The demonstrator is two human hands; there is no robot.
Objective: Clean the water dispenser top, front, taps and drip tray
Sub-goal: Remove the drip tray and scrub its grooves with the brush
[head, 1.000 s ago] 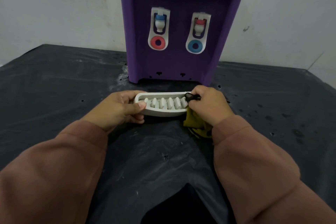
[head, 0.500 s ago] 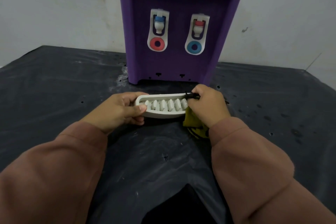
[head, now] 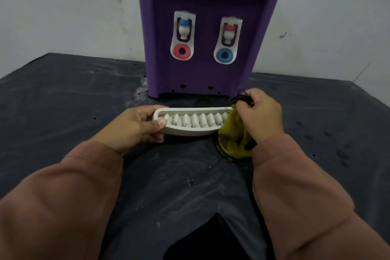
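Gripping the left end of the tray point(head: 190, 132), the left hand point(head: 135, 127) has its thumb on the near rim and its fingers point(head: 147, 110) curled over the far rim. The tray is white, with a row of raised ribs along its inside, and sits detached on the bench point(head: 63, 101) just in front of the dispenser point(head: 202, 69), apart from its base. The right hand point(head: 260, 116) is at the tray's right end, fingers closed on a yellow cloth point(head: 231, 141) with a dark edge. The cloth covers that end of the tray and hangs down onto the bench below the hand. A dark bunch of thread or trim point(head: 242, 97) projects above the right fingers; whether it belongs to the cloth cannot be told.

The dispenser is purple and stands upright against the wall point(head: 63, 6). Two taps are set in its recessed front: the left tap point(head: 184, 29) has a blue cap above a red ring, the right tap point(head: 229, 34) a red cap above a blue ring. Two small slots show low on the front panel. The bench is covered with dark sheeting marked by pale smears and scattered spots. Both forearms wear brown sleeves point(head: 63, 207).
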